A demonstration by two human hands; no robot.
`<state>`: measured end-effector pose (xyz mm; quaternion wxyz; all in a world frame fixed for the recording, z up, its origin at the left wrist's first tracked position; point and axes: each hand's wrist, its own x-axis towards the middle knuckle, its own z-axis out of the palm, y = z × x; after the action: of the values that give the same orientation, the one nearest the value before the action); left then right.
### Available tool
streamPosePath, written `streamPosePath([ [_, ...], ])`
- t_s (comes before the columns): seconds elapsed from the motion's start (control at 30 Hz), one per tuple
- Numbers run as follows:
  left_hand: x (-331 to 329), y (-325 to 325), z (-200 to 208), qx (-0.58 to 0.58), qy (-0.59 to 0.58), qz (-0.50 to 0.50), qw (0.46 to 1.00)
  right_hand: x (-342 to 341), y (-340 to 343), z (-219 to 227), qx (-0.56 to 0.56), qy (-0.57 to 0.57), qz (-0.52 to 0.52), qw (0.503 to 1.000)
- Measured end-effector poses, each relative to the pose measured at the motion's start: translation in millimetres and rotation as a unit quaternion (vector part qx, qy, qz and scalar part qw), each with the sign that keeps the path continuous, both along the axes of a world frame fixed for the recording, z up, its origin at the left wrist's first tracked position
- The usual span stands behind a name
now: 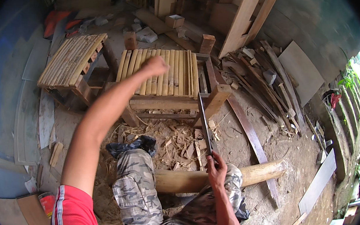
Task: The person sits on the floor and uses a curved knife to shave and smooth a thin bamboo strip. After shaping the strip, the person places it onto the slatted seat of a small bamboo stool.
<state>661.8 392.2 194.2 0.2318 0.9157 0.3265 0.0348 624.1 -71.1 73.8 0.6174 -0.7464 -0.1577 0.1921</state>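
My left arm stretches forward, and my left hand (155, 66) is closed above the bamboo slats (148, 83) that top a low wooden frame (163, 105). Whatever is in its fingers, if anything, is hidden. Low on the right, by my knee, my right hand (216, 171) grips the near end of a long, narrow, dark saw-like tool (205, 126). The tool's far end reaches the frame's right front corner, beside a wooden post (217, 99). At the right end of the frame, a gap shows beside the slats.
A thick bamboo pole (266, 172) lies across in front of me, under my legs. Another bamboo-topped piece (71, 59) stands at the left. Wood shavings (173, 134) litter the ground. Scrap boards (261, 86) are piled at the right, near a long plank (252, 137).
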Motion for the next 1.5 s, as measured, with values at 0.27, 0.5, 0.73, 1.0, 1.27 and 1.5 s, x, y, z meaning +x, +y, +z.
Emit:
streamPosePath([
  [0.27,62.2,-146.4,-74.5,0.119,-0.004,-0.005,0.993,2.7,-10.7,-14.7,-0.015,-0.006,-0.01,1.0],
  [0.5,69.5,-154.2,-82.6,0.13,-0.064,0.031,0.989,3.1,-14.7,-18.1,-0.015,-0.03,0.0,0.999],
  [0.73,64.0,-148.5,-56.4,0.105,-0.041,-0.019,0.993,4.9,-17.7,-13.7,0.009,-0.011,-0.011,1.0],
  [1.0,70.6,-137.7,-52.4,0.201,0.071,-0.066,0.975,3.9,-19.9,-14.9,0.002,-0.029,-0.008,1.0],
  [1.27,82.4,-146.2,-33.0,0.101,0.013,-0.047,0.994,6.1,-21.9,-15.0,-0.002,-0.03,-0.031,0.999],
  [1.5,96.5,-135.8,-39.2,0.058,0.003,-0.066,0.996,5.1,-20.6,-17.4,0.001,-0.03,-0.029,0.999],
])
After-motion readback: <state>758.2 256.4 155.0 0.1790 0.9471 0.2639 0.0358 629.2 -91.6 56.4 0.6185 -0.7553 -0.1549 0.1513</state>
